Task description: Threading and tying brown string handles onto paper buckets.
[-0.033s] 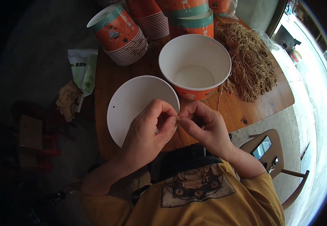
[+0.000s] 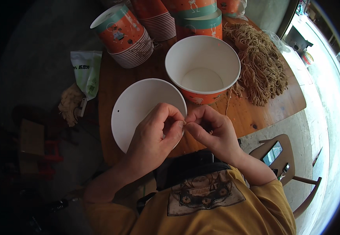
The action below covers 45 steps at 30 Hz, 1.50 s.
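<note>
A thin tan fibre strand (image 2: 184, 123) is pinched between the fingers of the left hand (image 2: 154, 135) and right hand (image 2: 213, 131), just over the near rim of the round white paper lid (image 2: 134, 105). Beyond the lid stands an open orange paper bucket (image 2: 202, 68) on the round wooden bench (image 2: 256, 111), with a heap of tan fibre (image 2: 262, 66) right of it

A single head-worn fisheye view looks steeply down from above the person's own chest, close over the round wooden table (image 2: 279, 105) and facing away from the body toward its far edge. The forearms enter from the lower edge, and the wide lens bends the floor and room into a dark rim all around.
</note>
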Tool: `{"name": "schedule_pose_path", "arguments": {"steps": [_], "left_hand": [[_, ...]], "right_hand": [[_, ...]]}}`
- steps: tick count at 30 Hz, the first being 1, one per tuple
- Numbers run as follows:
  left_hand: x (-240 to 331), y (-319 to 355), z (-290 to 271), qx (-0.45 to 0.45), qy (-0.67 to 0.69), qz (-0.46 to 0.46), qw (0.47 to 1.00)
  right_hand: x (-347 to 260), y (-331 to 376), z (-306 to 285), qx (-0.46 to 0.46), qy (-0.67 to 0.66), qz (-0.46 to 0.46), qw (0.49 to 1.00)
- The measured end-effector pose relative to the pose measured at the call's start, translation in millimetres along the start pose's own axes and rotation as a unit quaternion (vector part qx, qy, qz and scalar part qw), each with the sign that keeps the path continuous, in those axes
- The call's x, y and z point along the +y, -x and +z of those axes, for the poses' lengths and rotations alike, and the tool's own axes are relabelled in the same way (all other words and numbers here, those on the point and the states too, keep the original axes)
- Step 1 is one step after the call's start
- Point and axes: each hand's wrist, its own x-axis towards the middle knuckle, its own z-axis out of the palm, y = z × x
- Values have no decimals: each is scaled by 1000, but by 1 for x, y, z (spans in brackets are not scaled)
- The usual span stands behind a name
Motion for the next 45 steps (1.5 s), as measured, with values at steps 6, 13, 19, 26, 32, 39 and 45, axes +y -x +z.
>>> {"name": "schedule_pose_path", "arguments": {"steps": [6, 13, 19, 26, 32, 39, 45], "left_hand": [[0, -5, -5, -32, 38, -16, 999], [-7, -12, -12, -90, 253, -158, 950], [-6, -12, -13, -102, 287, -200, 931], [-6, -11, -11, -96, 270, -186, 940], [-5, -10, -4, -84, 247, -165, 951], [-8, -8, 1, -37, 75, -25, 996], [-3, -7, 3, -28, 27, 7, 999]], "right_hand": [[4, -1, 0, 54, 153, -101, 982], [6, -4, 0, 67, 205, -137, 967], [9, -7, -1, 98, 260, -211, 937], [14, -10, -8, 87, 372, -333, 862], [18, -7, -2, 90, 293, -270, 913], [3, -7, -8, -10, -142, 62, 988], [5, -6, -11, -9, -205, 86, 975]]}}
